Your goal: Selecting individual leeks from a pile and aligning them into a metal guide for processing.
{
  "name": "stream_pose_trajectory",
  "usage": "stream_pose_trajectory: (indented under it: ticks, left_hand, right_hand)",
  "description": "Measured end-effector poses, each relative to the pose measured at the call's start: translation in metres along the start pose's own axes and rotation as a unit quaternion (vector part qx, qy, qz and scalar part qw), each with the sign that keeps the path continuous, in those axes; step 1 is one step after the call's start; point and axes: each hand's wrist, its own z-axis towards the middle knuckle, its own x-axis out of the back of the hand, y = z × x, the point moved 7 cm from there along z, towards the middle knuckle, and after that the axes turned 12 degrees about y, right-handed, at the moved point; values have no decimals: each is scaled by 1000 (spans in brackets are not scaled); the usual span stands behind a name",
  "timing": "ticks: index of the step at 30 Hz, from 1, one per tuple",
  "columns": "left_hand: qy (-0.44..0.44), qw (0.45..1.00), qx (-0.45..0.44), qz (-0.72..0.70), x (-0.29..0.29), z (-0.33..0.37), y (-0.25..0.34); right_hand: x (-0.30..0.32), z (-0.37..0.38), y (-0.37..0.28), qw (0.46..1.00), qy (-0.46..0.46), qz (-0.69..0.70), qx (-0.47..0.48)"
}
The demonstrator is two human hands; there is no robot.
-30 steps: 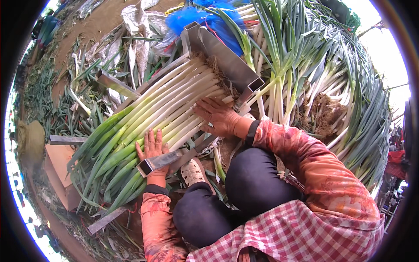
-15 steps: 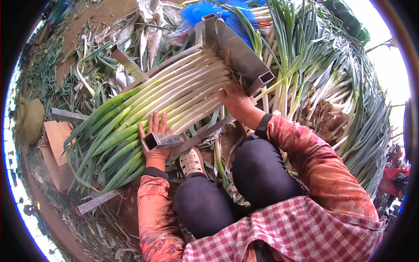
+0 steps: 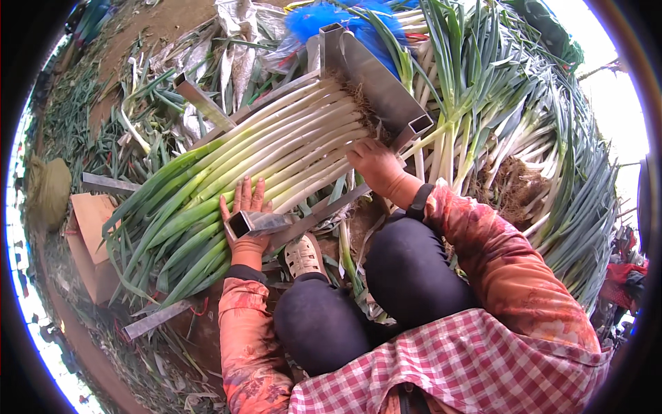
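Observation:
A row of leeks (image 3: 276, 145) lies side by side in a metal frame (image 3: 376, 79), their roots against its flat end plate and their green leaves hanging out to the left. My left hand (image 3: 246, 210) rests on the near leeks with its fingers stretched out, partly behind a square metal post (image 3: 261, 222) of the frame. My right hand (image 3: 376, 163) lies against the white root ends of the nearest leeks, close to the end plate. Its fingers are bent over the stems, and their tips are partly hidden.
A big heap of leeks (image 3: 510, 124) fills the right side. Blue netting (image 3: 310, 24) lies behind the frame. At the left stand a cardboard box (image 3: 93, 228) and a yellowish sack (image 3: 48, 190). Loose leaves and scraps (image 3: 172, 372) litter the ground.
Almost nothing differs. My right hand has shifted very slightly at the root ends; my left hand keeps its place on the leeks.

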Motion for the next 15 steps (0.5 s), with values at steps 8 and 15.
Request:
stream_pose_trajectory:
  ticks: [8,15]
  left_hand:
    - [4,1000,-8,28,-2,-1,0]
    - [-48,998,3,34,-4,1,-2]
  right_hand:
    - [7,15,-2,984,34,-166,53]
    - [10,29,10,981,3,-190,35]
